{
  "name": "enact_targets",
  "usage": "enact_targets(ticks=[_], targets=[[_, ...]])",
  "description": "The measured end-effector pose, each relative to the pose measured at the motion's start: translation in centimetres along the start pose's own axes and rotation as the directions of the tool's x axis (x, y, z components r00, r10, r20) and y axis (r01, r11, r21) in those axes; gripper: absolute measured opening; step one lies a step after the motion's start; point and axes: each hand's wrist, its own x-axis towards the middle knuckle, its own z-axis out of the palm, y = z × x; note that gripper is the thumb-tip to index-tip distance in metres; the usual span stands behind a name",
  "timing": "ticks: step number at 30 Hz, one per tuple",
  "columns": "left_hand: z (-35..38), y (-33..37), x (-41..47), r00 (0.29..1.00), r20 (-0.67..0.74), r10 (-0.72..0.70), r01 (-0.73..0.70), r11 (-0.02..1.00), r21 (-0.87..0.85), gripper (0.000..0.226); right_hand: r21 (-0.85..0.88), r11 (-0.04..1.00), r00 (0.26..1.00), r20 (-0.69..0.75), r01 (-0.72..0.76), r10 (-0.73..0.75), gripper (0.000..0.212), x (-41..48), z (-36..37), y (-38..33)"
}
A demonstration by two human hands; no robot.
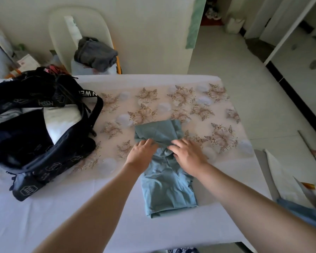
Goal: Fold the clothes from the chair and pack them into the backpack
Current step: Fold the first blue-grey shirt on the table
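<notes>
A pale blue garment [165,181] lies in a long narrow strip down the middle of the table, its far end doubled back toward me. My left hand [142,152] and my right hand [187,155] both rest on the fold in its middle, fingers bent and pinching the cloth. The black backpack [35,156] with white hexagon logos lies open at the left of the table, with white folded clothes [62,119] and dark ones inside. A dark grey garment [97,53] sits heaped on the white chair [62,24] behind the table.
The table [80,207] carries a white cloth with a flowered centre panel. Papers and boxes [24,63] crowd the far left. A blue cloth [306,212] and white sheets lie beyond the table's right edge. Tiled floor stretches to the right.
</notes>
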Motion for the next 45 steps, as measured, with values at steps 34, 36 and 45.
enact_targets(ticks=[34, 36, 45], targets=[[-0.3, -5.8, 5.2, 0.896, -0.029, -0.443, 0.436, 0.891, -0.124, 0.032, 0.158, 0.859, 0.861, -0.081, -0.486, 0.502, 0.030, 3.9, 2.0, 1.9], [0.2, -3.9, 5.3, 0.947, -0.184, -0.264, 0.251, 0.964, -0.092, 0.045, 0.290, 0.692, 0.730, 0.037, -0.661, 0.682, 0.037, 2.5, 1.2, 1.3], [0.4, 3.3, 10.8, 0.971, 0.238, 0.005, 0.021, 0.994, -0.106, 0.035, 0.323, 0.536, 0.625, 0.350, -0.780, 0.698, 0.047, -1.6, 0.4, 0.3]])
